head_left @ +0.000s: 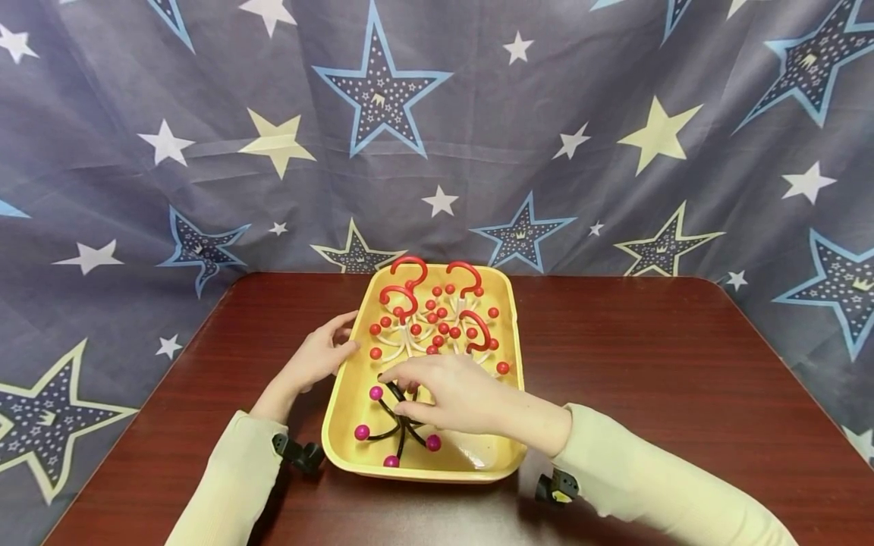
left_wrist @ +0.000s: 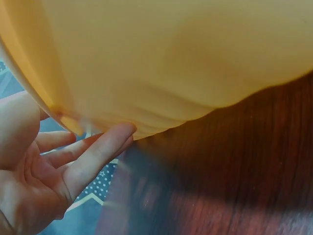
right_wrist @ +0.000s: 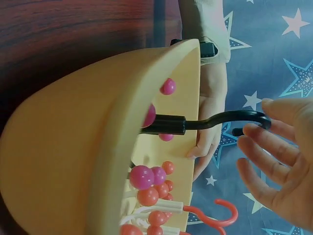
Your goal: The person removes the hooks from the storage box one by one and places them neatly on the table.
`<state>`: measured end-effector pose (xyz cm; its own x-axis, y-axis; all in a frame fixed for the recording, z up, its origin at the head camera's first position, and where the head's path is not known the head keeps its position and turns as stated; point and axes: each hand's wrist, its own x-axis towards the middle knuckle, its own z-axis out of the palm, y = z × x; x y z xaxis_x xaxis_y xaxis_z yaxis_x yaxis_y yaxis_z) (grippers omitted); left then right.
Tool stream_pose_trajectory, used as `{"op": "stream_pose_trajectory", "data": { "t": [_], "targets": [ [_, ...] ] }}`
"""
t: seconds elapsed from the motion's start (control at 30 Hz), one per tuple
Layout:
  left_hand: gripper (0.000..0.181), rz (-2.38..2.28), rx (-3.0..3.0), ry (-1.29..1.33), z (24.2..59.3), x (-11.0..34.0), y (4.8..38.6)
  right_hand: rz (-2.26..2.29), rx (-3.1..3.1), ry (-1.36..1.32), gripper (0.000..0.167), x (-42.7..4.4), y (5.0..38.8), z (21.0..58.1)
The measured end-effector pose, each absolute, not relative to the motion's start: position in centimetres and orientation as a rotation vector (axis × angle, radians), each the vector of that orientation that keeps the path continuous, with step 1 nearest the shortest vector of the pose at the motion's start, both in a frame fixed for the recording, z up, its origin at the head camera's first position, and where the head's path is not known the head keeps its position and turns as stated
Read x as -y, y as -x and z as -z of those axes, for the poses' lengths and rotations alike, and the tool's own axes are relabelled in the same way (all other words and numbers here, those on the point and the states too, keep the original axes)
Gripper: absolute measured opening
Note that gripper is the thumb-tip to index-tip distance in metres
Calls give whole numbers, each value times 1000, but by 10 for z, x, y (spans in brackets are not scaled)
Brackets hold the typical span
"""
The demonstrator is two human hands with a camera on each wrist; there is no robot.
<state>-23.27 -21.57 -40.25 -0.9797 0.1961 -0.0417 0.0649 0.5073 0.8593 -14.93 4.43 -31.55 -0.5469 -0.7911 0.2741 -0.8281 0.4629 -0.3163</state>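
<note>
A yellow tray [head_left: 341, 447] holds a black hooked piece [head_left: 403, 415] with magenta balls on its arms. My right hand [head_left: 454, 394] pinches the top of its black hook [right_wrist: 234, 116]; in the right wrist view my right hand [right_wrist: 281, 152] has thumb and fingers at the curve. Farther back in the tray are white-armed pieces with red balls [head_left: 444, 328] and red hooks [head_left: 481, 327]. My left hand [head_left: 317, 362] rests at the tray's left side; in the left wrist view the fingers of my left hand [left_wrist: 54, 171] touch the tray's outer wall [left_wrist: 161, 98].
The tray stands on a dark red-brown table [head_left: 614, 364]. Behind the table hangs a grey-blue cloth [head_left: 464, 152] with stars. Black devices are strapped at both wrists, the left one [head_left: 300, 453] beside the tray's left side and the right one [head_left: 558, 487] off its right side.
</note>
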Motion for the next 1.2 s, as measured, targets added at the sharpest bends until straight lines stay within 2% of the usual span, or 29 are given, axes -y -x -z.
{"op": "stream_pose_trajectory", "data": {
  "t": [0.33,0.67,1.2],
  "targets": [
    [60,-1464,-2633,-171,400,215,227,-673,2583,-1458,27,-44,151,318],
    [59,-1419,-2708,-143,398,217,232,-740,2601,-1459,33,-45,155,318],
    [63,-1523,-2589,-175,399,222,228,-748,2515,-1509,27,-49,161,314]
  ]
}}
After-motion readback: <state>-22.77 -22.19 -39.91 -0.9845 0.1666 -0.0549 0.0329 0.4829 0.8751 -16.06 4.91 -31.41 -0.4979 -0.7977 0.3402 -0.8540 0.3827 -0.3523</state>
